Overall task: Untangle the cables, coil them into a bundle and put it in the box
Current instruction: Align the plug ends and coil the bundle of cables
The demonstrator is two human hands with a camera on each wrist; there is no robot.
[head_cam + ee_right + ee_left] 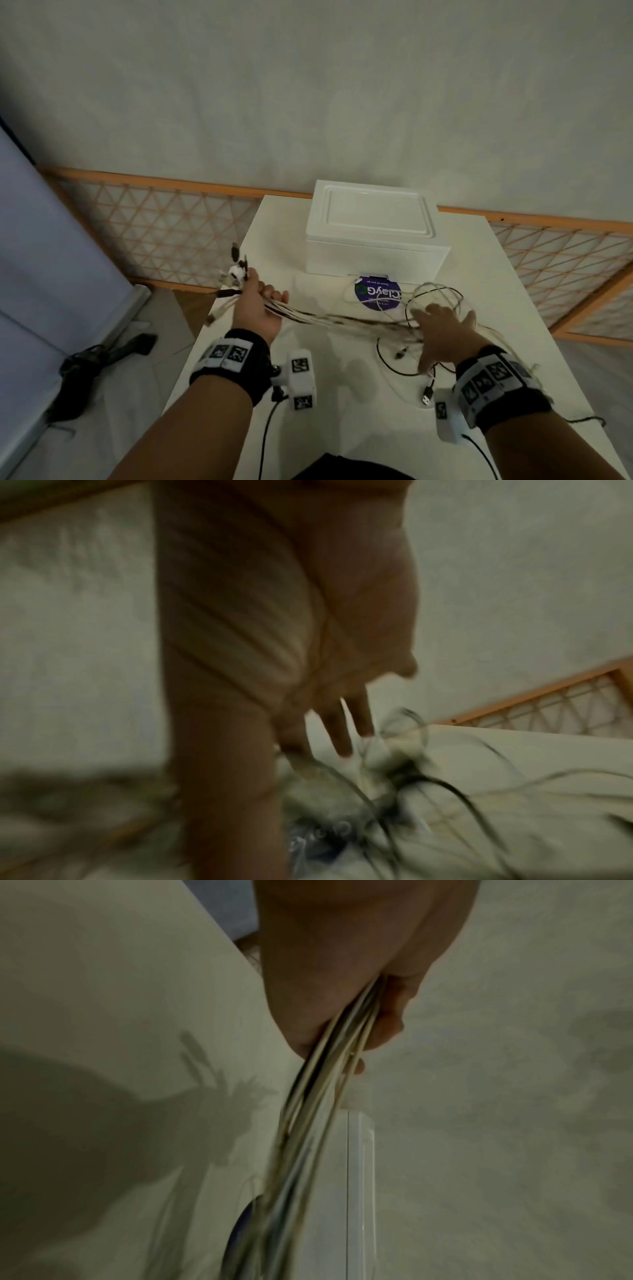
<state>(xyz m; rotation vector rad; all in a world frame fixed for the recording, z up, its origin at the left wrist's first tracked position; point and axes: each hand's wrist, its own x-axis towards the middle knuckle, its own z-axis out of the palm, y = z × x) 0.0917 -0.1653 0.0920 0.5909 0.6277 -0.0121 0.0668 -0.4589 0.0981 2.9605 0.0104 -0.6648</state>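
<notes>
Several white and black cables [342, 320] stretch across the white table [359, 421]. My left hand [258, 308] grips one end of the bunch above the table's left edge, and the plugs [236, 270] stick out past my fist. The left wrist view shows the cables [329, 1069] running out of that fist [342, 982]. My right hand [442, 330] lies open, fingers spread, over the loose loops [435, 298] at the right. In the right wrist view the fingers [342, 723] are straight above the blurred tangle [411, 772]. The white box [373, 229] stands shut at the back.
A round blue sticker [376, 294] lies in front of the box. A loose USB plug [426, 397] rests near my right wrist. A wooden lattice screen [164, 233] runs behind the table. A black object [99, 359] lies on the floor at the left.
</notes>
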